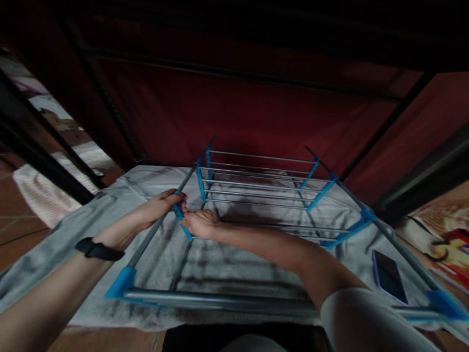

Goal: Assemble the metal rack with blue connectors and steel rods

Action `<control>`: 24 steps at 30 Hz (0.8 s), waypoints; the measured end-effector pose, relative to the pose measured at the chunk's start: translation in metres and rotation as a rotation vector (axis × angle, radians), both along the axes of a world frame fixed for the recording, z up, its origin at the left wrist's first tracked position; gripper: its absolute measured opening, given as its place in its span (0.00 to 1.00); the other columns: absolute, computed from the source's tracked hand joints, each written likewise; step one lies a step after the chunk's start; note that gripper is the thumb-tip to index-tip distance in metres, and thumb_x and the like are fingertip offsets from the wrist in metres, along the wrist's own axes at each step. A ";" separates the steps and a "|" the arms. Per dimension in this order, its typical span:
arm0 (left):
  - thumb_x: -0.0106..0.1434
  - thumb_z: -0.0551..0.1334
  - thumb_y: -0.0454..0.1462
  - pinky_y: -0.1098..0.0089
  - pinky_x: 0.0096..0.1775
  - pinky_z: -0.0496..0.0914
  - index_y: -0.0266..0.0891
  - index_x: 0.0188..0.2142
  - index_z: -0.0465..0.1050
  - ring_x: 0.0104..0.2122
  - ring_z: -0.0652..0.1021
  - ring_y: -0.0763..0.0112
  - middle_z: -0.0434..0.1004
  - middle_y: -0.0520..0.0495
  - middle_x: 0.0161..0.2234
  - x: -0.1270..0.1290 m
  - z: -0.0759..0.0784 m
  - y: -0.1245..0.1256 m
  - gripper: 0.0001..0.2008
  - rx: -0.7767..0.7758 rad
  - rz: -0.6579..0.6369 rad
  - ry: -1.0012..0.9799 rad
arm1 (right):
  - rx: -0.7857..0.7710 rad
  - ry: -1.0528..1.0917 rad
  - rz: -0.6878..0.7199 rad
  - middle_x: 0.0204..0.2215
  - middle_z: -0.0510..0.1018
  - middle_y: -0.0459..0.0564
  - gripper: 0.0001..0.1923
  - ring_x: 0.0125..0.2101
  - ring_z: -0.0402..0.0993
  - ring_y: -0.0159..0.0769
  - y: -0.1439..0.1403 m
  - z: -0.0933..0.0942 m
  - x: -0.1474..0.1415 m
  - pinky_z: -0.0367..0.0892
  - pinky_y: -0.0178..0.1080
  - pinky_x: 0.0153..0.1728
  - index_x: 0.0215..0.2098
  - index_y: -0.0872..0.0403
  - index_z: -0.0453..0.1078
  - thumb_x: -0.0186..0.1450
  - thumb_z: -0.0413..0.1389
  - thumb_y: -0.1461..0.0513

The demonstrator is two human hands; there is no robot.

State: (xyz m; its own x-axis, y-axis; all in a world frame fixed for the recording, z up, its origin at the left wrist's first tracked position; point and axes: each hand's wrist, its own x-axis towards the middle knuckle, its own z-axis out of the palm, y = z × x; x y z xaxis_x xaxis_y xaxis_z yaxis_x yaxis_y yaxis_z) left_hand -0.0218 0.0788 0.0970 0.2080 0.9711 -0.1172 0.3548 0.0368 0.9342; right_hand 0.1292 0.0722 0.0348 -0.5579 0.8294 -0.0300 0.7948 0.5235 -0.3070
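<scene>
Both hands meet at one blue plastic joint (178, 213) on the left side rail of a folding drying rack (256, 195). The left hand (161, 205) comes over the rail (157, 227) from outside, its fingers (176, 195) curled down and pinching the joint against the thumb; a dark band (98, 250) sits on that wrist. The right hand (201, 222) reaches across from inside the frame, its fingers pressed together and closed against the same joint and the blue strut just below it, though how far they wrap round I cannot tell from this angle. Just beyond the fingertips the thin grey rods (256, 188) run crosswise between blue brackets, and nearer than the knuckles the thick front tube (220, 299) closes the frame. The rack lies flat on a pale cloth (146, 181) spread over the floor, in front of a dark red wall. It looks light and stiff: hollow metal tubing, smooth and a little slippery, with plastic joints that probably hinge and could nip skin. The rails beside the joints seem the soundest place to grip, since the thin rods would likely flex. Well to the right of the right forearm, a phone (389, 276) rests on the cloth inside the frame.
</scene>
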 end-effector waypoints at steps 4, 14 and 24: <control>0.55 0.62 0.49 0.64 0.41 0.69 0.36 0.34 0.72 0.33 0.75 0.64 0.77 0.46 0.31 0.000 -0.005 0.000 0.17 0.048 0.013 -0.016 | -0.004 0.014 0.029 0.42 0.80 0.50 0.19 0.42 0.76 0.43 0.003 -0.002 0.001 0.69 0.40 0.40 0.46 0.50 0.71 0.71 0.43 0.51; 0.57 0.58 0.48 0.63 0.40 0.69 0.36 0.31 0.70 0.34 0.75 0.64 0.76 0.44 0.32 0.003 -0.002 -0.005 0.16 0.078 -0.068 -0.003 | -0.084 0.055 0.063 0.44 0.79 0.48 0.14 0.44 0.74 0.36 0.014 0.006 0.007 0.64 0.34 0.41 0.44 0.50 0.72 0.70 0.48 0.54; 0.55 0.60 0.47 0.60 0.46 0.68 0.35 0.37 0.73 0.40 0.76 0.59 0.77 0.43 0.37 0.003 -0.010 -0.001 0.17 0.075 0.022 -0.040 | -0.057 0.039 0.084 0.46 0.78 0.50 0.17 0.46 0.74 0.39 0.016 0.030 0.012 0.65 0.34 0.42 0.53 0.49 0.68 0.71 0.45 0.55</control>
